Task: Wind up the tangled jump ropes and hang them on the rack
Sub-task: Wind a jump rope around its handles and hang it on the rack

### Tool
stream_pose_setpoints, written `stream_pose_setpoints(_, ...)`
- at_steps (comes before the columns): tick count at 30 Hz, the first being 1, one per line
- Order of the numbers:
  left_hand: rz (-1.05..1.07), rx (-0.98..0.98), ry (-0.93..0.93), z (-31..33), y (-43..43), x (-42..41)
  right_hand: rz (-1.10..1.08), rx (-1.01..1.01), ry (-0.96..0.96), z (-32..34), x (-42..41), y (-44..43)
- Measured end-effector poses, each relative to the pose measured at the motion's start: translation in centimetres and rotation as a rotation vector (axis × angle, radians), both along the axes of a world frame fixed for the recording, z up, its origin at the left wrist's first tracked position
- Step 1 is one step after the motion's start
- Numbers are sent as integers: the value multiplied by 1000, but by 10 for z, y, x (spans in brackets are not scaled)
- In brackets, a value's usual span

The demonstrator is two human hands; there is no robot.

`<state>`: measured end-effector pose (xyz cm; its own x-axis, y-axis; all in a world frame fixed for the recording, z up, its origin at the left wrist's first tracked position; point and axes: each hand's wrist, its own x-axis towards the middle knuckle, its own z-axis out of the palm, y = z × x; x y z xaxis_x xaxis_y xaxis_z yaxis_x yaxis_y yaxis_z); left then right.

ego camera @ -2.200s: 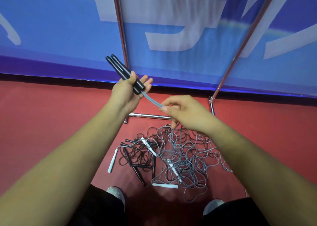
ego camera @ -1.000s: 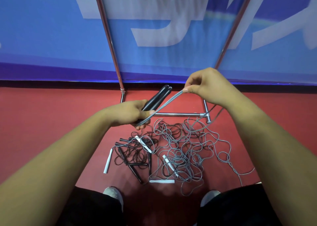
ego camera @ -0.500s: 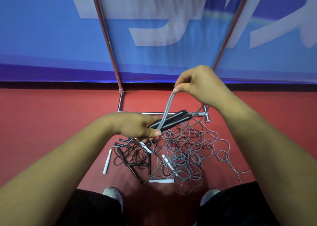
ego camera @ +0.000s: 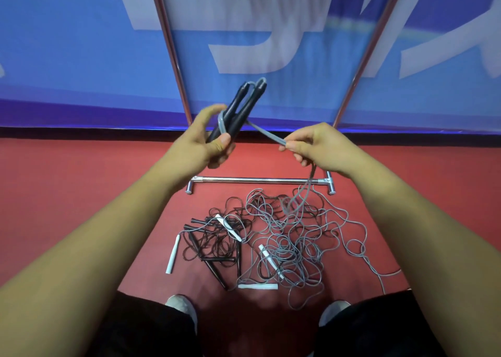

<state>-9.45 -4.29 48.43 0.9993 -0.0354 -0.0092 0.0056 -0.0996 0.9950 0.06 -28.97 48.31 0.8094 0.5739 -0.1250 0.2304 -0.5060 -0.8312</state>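
My left hand [ego camera: 206, 142] grips two black jump-rope handles [ego camera: 241, 107], held together and pointing up and away. A doubled grey rope [ego camera: 267, 134] loops once around the handles and runs right to my right hand [ego camera: 314, 146], which pinches it between thumb and fingers. From that hand the grey rope drops to a tangled pile of grey and black ropes [ego camera: 284, 243] on the red floor. Several white handles [ego camera: 173, 253] and black handles [ego camera: 214, 270] lie in the pile.
The chrome rack's base bar [ego camera: 257, 180] lies on the floor just beyond the pile, and its two uprights [ego camera: 173, 56] rise in front of a blue banner [ego camera: 67, 45]. My shoes [ego camera: 181, 308] stand at the pile's near edge.
My left hand has swung the handles from lying sideways to pointing up. My right hand has dropped and moved right, carrying the grey rope around the handles.
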Motion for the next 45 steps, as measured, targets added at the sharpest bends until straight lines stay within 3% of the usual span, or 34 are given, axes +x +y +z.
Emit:
stream_pose_setpoints(12, 244, 4, 68, 0, 19, 7, 33, -87, -1, 7, -10, 2)
stream_pose_setpoints(19, 461, 319, 86, -10, 31, 15, 76, -127, -181, 17, -25, 16)
stream_pose_setpoints(23, 476, 491, 93, -19, 33, 19, 119, -156, -213, 21, -35, 24)
stream_pose_setpoints(30, 199, 1074, 202, -29, 19, 19, 100, -96, -226, 25, -42, 36)
stream_pose_setpoints(36, -187, 1216, 171, -26, -5, 15, 4, -82, -328, 25, -31, 32)
stream_pose_setpoints(42, -572, 1128, 28, -16, -9, 12, -43, -79, -342, 21, -19, 25)
stream_pose_setpoints(45, -640, 710, 60, -12, -8, 5, -91, -31, -285, 21, -11, 21)
